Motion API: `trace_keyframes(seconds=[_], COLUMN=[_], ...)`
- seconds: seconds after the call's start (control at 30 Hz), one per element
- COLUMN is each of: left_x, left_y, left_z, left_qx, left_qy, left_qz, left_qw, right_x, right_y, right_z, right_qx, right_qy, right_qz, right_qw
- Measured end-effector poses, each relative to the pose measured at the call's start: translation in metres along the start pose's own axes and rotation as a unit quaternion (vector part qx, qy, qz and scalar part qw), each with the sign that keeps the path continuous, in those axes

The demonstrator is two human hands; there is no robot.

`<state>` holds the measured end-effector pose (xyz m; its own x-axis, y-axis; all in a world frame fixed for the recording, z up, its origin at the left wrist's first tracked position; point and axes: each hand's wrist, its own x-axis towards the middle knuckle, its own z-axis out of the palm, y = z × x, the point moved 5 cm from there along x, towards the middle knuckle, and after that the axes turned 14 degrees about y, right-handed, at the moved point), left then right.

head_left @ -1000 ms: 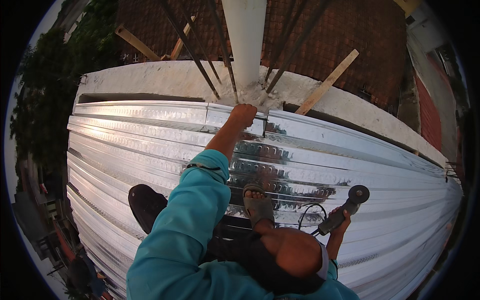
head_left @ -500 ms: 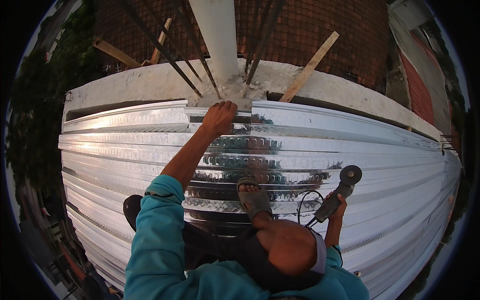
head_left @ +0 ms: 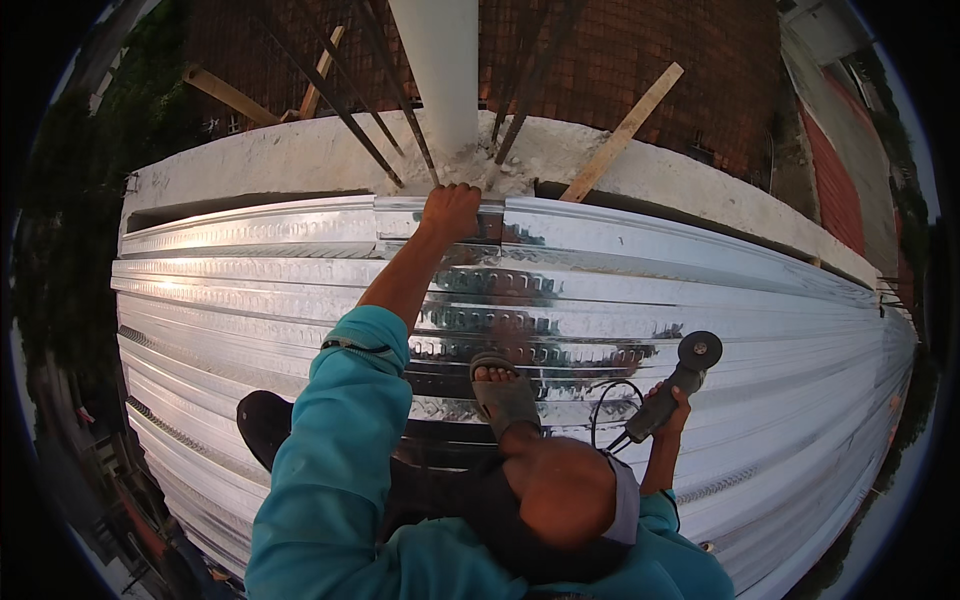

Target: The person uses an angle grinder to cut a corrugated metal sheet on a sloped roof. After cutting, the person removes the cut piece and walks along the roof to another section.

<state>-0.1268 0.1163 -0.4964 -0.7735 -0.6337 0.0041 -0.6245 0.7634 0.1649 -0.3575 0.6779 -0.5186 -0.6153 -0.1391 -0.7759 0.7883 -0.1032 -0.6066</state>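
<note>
My left hand (head_left: 453,211) reaches forward, its fingers curled over the far edge of a cut section of shiny corrugated metal decking (head_left: 400,212). This section lies between two cut lines, in front of the concrete base of a white column. Held out to the right, my right hand (head_left: 675,410) is wrapped round the body of a dark angle grinder (head_left: 662,405). The grinder's disc (head_left: 700,350) points away from me, above the decking. A black cord (head_left: 597,405) loops from its rear end. Whether the disc spins I cannot tell.
Steel reinforcing bars (head_left: 413,125) rise beside the white column (head_left: 440,75). A concrete beam (head_left: 260,165) runs along the decking's far edge. A wooden plank (head_left: 625,130) leans over it. Beyond is a tiled roof (head_left: 640,50). My sandalled foot (head_left: 505,395) rests on the decking.
My left hand has moved slightly forward and right, bringing the cut section of decking up nearer level with the sheets beside it. The grinder in my right hand has hardly moved.
</note>
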Motion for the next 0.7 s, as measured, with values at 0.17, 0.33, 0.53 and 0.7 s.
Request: trace_keyframes(seconds=[0.17, 0.33, 0.53, 0.7], left_x=[0.008, 0.019, 0.017, 0.016], left_y=[-0.005, -0.012, -0.027, -0.021], left_z=[-0.002, 0.012, 0.035, 0.016], left_qx=[-0.034, -0.087, -0.065, -0.068], left_qy=[-0.021, -0.065, -0.090, -0.038], left_qz=[-0.007, -0.051, -0.060, -0.035], left_qw=[0.999, 0.993, 0.992, 0.996], right_x=[-0.004, -0.005, -0.019, -0.027], right_y=[0.001, -0.001, -0.006, -0.008], right_z=[-0.016, -0.017, -0.010, -0.014], right_qx=[-0.004, 0.019, -0.015, -0.021], right_qy=[-0.011, -0.002, -0.001, -0.019], right_qz=[0.012, 0.027, 0.001, 0.003], right_qw=[1.000, 0.999, 1.000, 1.000])
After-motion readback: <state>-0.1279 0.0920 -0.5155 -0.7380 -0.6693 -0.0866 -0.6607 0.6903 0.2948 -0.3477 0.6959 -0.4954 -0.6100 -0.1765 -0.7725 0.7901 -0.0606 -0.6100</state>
